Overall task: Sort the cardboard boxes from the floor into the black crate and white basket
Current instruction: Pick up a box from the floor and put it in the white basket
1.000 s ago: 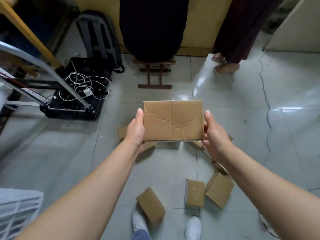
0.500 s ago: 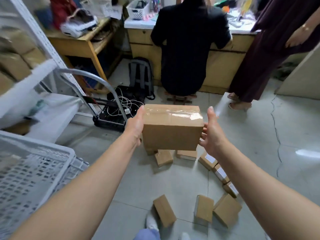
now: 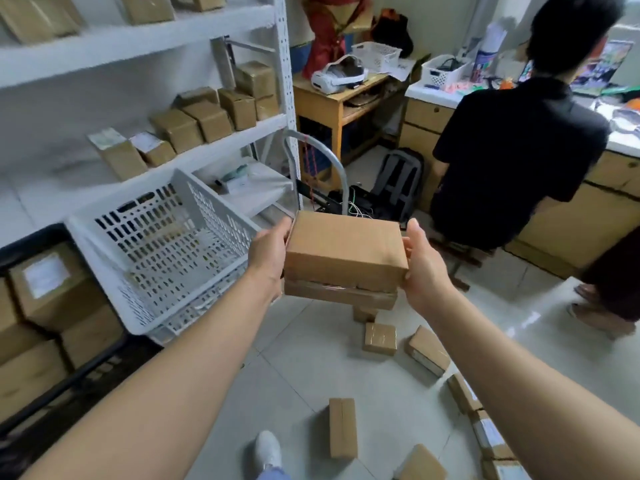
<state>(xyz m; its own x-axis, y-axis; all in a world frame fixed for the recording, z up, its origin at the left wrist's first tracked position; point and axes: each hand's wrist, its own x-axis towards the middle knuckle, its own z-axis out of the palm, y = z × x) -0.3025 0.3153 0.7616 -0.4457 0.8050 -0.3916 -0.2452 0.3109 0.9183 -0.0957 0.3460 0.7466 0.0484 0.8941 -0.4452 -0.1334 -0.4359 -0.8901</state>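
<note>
I hold a plain cardboard box (image 3: pixel 344 252) in the air between both hands, my left hand (image 3: pixel 268 252) gripping its left end and my right hand (image 3: pixel 424 268) its right end. The white basket (image 3: pixel 104 223) with perforated walls stands just to the left of the box and looks empty. Below and left of it sits the black crate (image 3: pixel 86 368), holding several cardboard boxes, one with a white label. Several small cardboard boxes (image 3: pixel 343 427) lie scattered on the tiled floor below and right of my hands.
A white metal shelf unit (image 3: pixel 287 98) with boxes rises behind the basket. A hand truck handle (image 3: pixel 332 168), a backpack (image 3: pixel 398 181) and cables lie ahead. A person in black (image 3: pixel 512 140) sits at a desk to the right; another person's feet (image 3: pixel 602 317) stand far right.
I have lifted the box from low over the floor and carried it left towards the white basket. My view swung up and left, bringing the shelves, basket and black crate into sight.
</note>
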